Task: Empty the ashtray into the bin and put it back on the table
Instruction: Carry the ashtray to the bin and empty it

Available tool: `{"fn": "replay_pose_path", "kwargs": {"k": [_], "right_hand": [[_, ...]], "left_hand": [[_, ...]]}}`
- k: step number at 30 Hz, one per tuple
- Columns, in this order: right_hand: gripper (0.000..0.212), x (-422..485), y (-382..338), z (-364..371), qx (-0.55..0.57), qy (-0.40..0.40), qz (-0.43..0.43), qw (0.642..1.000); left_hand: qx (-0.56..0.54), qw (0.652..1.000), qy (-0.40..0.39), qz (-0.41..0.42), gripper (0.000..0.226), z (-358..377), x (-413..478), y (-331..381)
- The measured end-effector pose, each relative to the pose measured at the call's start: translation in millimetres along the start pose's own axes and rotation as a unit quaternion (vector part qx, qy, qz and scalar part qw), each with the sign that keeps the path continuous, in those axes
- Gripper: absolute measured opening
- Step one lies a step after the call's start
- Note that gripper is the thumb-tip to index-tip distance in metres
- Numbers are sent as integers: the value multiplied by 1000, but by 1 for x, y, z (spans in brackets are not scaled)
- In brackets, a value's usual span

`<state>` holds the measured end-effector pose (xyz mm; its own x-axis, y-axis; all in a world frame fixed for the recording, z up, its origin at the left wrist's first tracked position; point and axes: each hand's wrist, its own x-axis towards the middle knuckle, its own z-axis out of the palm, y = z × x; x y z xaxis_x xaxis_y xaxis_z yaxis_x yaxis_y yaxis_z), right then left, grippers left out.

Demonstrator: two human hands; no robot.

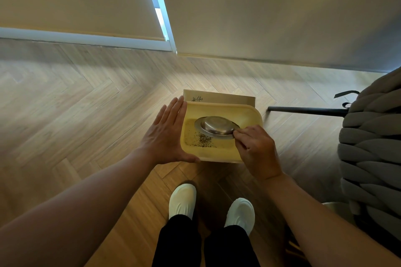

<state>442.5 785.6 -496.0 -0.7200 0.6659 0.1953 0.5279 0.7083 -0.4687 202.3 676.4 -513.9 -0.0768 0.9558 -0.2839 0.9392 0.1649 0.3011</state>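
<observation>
A yellow bin (249, 112) stands on the wooden floor just ahead of my feet. Over its opening, my right hand (255, 147) pinches the rim of a round metal ashtray (217, 127), which is turned upside down with its underside facing me. Dark ash (202, 140) lies scattered on the bin's bottom below it. My left hand (167, 134) is flat with fingers extended, pressed against the bin's left wall, thumb at its front corner.
A brown card or envelope marked "#46" (219, 98) stands behind the bin. A grey chunky-knit chair (373, 143) with a black leg (303, 110) fills the right side. My white shoes (182, 200) are close behind the bin. Wall and window frame lie ahead.
</observation>
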Motion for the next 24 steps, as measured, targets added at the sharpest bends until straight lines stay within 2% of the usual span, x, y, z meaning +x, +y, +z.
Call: {"fn": "replay_pose_path", "kwargs": {"k": [8, 14, 24], "right_hand": [[17, 2, -5, -11, 98, -18, 141, 985], [16, 7, -1, -8, 161, -57, 313, 934], [11, 18, 0, -11, 285, -90, 442, 846]], "left_hand": [[-15, 1000, 10, -20, 145, -6, 2, 6], [-17, 1000, 13, -15, 138, -12, 8, 12], [-45, 999, 17, 18, 130, -13, 12, 19]]}}
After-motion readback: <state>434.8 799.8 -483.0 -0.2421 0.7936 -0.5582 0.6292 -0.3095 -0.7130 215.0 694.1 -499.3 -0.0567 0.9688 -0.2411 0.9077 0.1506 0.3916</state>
